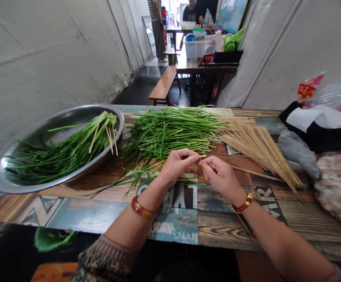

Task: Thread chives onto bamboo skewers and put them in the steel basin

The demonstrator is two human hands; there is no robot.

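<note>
My left hand (pixel 178 164) pinches a few garlic chives, their pale cut ends (pixel 202 156) showing past the fingertips. Close beside it, my right hand (pixel 222 176) is closed around a thin bamboo skewer (pixel 245 226), whose far end sticks out below my wrist. The skewer's tip meets the chive ends between my fingers; whether it has pierced them I cannot make out. Just beyond my hands lies a heap of loose green chives (pixel 173 131). A fan of bamboo skewers (pixel 261 149) spreads out to its right.
On the left, a steel basin (pixel 53 117) holds skewered chives (pixel 70 156), with several stick ends jutting over its rim. A plastic bag of pale pieces (pixel 339 184) and a grey cloth-like bundle (pixel 298 152) sit right. A bench (pixel 164 84), another table and two people are beyond.
</note>
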